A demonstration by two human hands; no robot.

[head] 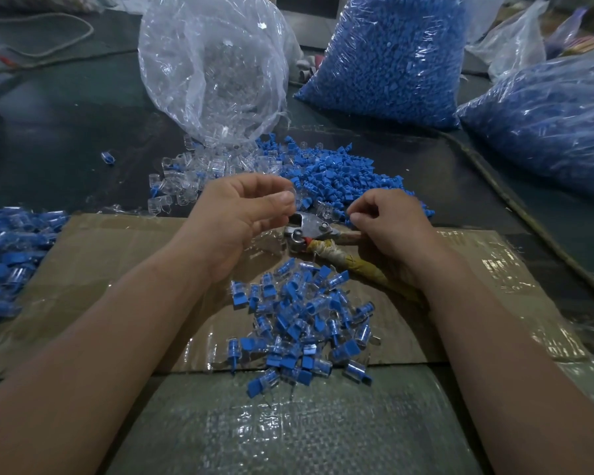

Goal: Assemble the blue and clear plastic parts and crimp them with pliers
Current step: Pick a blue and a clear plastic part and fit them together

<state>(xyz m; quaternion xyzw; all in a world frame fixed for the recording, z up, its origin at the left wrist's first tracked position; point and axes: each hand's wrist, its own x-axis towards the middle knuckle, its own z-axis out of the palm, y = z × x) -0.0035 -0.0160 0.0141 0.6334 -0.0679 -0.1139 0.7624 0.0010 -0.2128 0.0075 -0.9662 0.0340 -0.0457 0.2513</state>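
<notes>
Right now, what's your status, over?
Left hand pinches clear part. Right hand curled, contents unclear. Pliers lie between hands, unobstructed.

I log one dark work surface (66, 132) bearing:
- a taped cardboard sheet (117, 269), with pliers (309, 231) and a heap of assembled pieces (299, 320) on it
- beyond the sheet, loose clear parts (182, 180) and loose blue parts (340, 169)
- a clear bag (213, 70)
- blue-filled bags (388, 56)

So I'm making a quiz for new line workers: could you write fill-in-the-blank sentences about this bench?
The left hand pinches a ____ plastic part.
The pliers lie on the brown ____.
The full bag at top centre holds ____ parts.
Missing words: clear; cardboard; blue.
</notes>
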